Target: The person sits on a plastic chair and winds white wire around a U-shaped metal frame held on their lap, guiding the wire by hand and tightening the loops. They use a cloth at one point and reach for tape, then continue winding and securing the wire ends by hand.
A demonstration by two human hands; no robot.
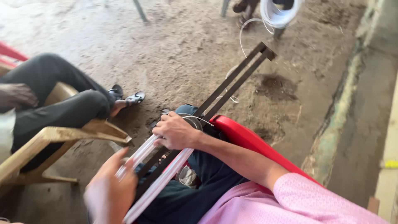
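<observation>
While our right hand grips the dark frame across our lap, our blurred left hand pinches white tubing; loose wraps could slip off.

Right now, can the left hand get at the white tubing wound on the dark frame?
Probably yes. The left hand, blurred, is already at the near end of the white tubing on the dark frame. The right hand rests farther up, leaving that end free.
</observation>
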